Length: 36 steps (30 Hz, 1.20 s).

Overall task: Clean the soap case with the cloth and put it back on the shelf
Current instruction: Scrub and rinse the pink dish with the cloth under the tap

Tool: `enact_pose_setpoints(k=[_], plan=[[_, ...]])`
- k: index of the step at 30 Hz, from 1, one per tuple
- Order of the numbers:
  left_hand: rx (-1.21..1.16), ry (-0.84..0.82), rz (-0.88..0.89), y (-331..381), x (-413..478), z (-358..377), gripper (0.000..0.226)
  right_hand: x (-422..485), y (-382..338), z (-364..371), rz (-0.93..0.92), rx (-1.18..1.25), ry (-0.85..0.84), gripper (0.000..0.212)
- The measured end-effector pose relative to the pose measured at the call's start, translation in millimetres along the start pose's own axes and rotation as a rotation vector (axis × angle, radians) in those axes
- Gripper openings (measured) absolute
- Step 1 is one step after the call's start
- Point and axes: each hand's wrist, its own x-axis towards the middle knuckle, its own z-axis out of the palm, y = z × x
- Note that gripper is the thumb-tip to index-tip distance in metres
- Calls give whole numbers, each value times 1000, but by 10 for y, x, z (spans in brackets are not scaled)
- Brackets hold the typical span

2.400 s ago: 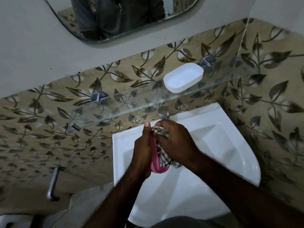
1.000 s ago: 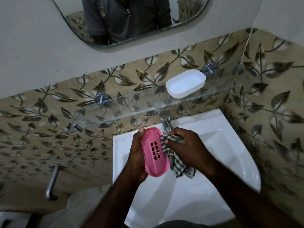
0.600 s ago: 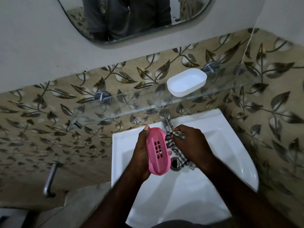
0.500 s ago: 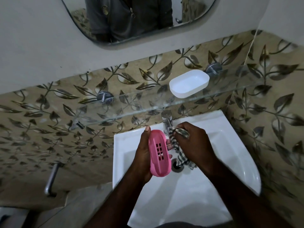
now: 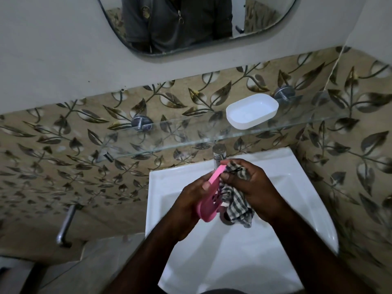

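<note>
The left hand [image 5: 191,200] grasps the pink slotted plastic soap case [image 5: 207,209] over the white ceramic sink [image 5: 297,187]. The right hand [image 5: 254,187] clutches the bunched grey-and-white checked cloth [image 5: 237,206] against it. Half a second ago the slotted face was in view; now the case is edge-on with the cloth pressed to it.

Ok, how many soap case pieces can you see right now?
2. The pink piece is gripped in the left hand over the sink, with the right hand holding the cloth against it. The white dish sits on the glass shelf. No others visible.
</note>
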Motion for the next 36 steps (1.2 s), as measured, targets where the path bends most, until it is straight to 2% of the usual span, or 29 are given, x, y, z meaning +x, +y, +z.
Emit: enact_pose_setpoints(k=[3,6,8,10,11,14,16,18,19,21,23,25,29,31,33,34,36], plan=[[268,181,140,-55,-8,123,53,23,24,-2,46,114,75,25],[331,338,156,-129,13,114,53,12,72,26,40,30,104,25],[502,424,144,-171,26,39,53,14,73,11,-14,-206,234,28],[670,439,145,-177,24,-24,50,7,38,-15,-126,-523,386,30],[732,431,158,-167,22,-37,48,-11,8,-3,-197,-648,403,30],[901,355,200,-131,28,-18,38,-137,-66,183,-392,-863,229,25],[885,387,222,-147,39,-38,27,-259,-39,340,-551,-982,52,28],[829,430,204,-132,19,-76,40,-331,11,390,-685,-1088,-100,29],[834,434,194,-125,2,-96,39,-302,25,355,-719,-1101,-126,29],[867,402,168,-112,-23,-105,28,-173,17,259,-662,-1049,-20,32],[877,375,149,-91,-25,-79,27,-84,-7,220,-573,-1021,127,34],[879,389,171,-94,-23,-58,34,-148,6,326,-609,-1067,104,31],[774,448,209,-114,-44,-102,18,-316,68,386,-832,-1113,-88,30],[803,460,200,-115,-52,-100,23,-133,58,248,-808,-1091,1,31],[786,466,181,-98,-36,-49,25,3,31,187,-707,-1110,124,34],[770,468,174,-85,-35,-20,27,-5,41,224,-692,-1134,145,37],[729,461,188,-44,-36,-11,32,-135,87,368,-787,-1157,85,39]])
